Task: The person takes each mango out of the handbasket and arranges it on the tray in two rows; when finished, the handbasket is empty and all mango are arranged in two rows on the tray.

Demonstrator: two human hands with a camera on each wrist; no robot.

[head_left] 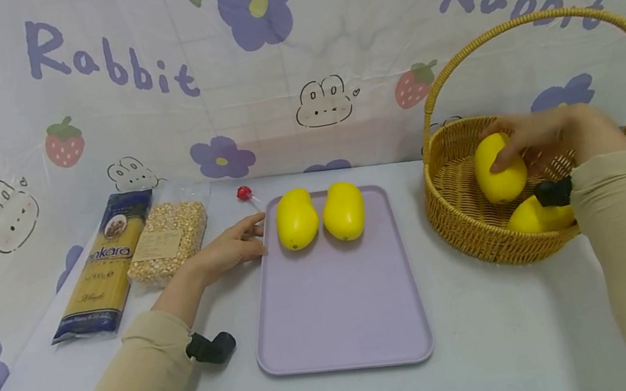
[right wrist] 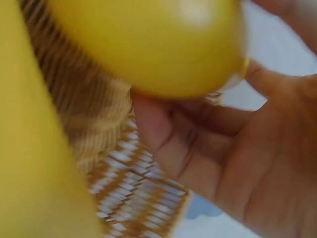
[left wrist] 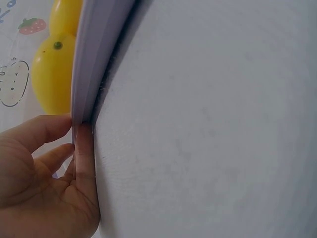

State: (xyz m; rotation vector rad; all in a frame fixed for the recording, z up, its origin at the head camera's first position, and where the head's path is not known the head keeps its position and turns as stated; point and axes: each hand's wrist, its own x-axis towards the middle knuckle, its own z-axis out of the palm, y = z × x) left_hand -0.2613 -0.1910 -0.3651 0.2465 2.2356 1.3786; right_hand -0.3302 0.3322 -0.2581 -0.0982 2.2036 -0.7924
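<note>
At the right, my right hand (head_left: 553, 129) grips a yellow mango (head_left: 501, 176) inside the wicker basket (head_left: 472, 241). A second mango (head_left: 533, 216) lies in the basket below it, partly covered by the black wrist camera. In the right wrist view, the fingers (right wrist: 198, 144) curl against the held mango (right wrist: 163, 44). My left hand (head_left: 228, 249) holds the left rim of a light purple tray (head_left: 339, 309), thumb and fingers on its edge in the left wrist view. Two more yellow mangoes, one on the left (head_left: 296, 219) and one on the right (head_left: 344, 211), lie side by side at the tray's far end.
Left of the tray lie a blue and yellow pasta packet (head_left: 105, 267) and a clear bag of corn kernels (head_left: 170, 241). A red lollipop (head_left: 245, 193) sits behind the tray's far left corner. The basket's tall handle (head_left: 533, 17) arches above the right hand.
</note>
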